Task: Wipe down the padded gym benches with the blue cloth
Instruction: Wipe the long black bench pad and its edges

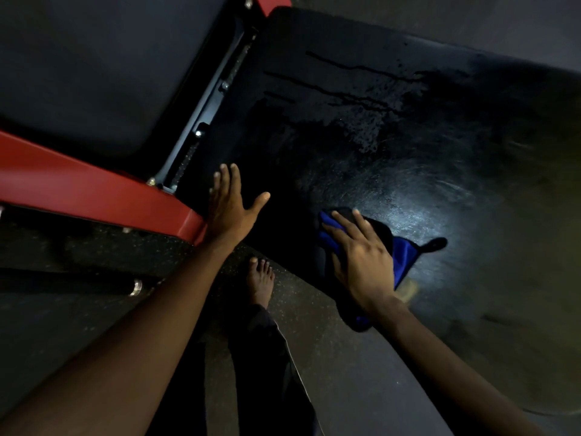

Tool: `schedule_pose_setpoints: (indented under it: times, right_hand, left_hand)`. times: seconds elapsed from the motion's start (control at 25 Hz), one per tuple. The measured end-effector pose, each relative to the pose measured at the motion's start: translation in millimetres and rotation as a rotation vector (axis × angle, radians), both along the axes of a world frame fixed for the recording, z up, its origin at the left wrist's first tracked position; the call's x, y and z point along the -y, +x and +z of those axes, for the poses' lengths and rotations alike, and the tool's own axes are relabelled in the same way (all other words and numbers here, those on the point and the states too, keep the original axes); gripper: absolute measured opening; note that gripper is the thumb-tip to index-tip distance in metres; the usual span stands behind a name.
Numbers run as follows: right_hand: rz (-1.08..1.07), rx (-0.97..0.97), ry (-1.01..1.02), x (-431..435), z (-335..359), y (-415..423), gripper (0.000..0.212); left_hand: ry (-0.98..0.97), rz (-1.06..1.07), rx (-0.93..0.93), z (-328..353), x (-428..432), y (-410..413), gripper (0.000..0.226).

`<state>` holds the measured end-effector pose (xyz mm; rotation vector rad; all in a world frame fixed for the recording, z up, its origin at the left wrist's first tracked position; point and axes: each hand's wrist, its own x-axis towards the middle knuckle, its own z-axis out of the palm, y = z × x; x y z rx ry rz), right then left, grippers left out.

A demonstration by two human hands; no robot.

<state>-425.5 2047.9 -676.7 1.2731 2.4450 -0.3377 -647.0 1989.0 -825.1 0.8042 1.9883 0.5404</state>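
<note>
while right hand (pixel 361 262) presses flat, fingers spread, on blue cloth (pixel 404 256), cloth lies on near part of black padded table (pixel 377 146), by its front edge. grip not closed round cloth, palm only holding it down. left hand (pixel 231 206) open, flat on pad corner, touching red frame (pixel 94 187). wet streaks and droplets (pixel 355 99) further up pad. second dark pad (pixel 94 73) beyond frame. bare foot (pixel 260 284) on speckled floor (pixel 314 316) below.
</note>
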Motion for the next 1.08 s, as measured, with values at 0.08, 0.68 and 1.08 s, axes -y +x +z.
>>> schedule_pose_setpoints:
  times: [0.08, 0.68, 1.08]
  right_hand:
    - [0.039, -0.039, -0.039, -16, -20, -29, 0.043]
    - [0.018, -0.069, 0.017, -82, -79, -120, 0.04]
    - [0.451, 0.038, -0.241, -84, -87, -162, 0.05]
  left_hand:
    - [0.006, 0.011, -0.009, 0, -1, -1, 0.094]
    - [-0.073, 0.091, -0.037, -10, 11, -27, 0.108]
    - [-0.011, 0.095, 0.023, -12, 16, -33, 0.113]
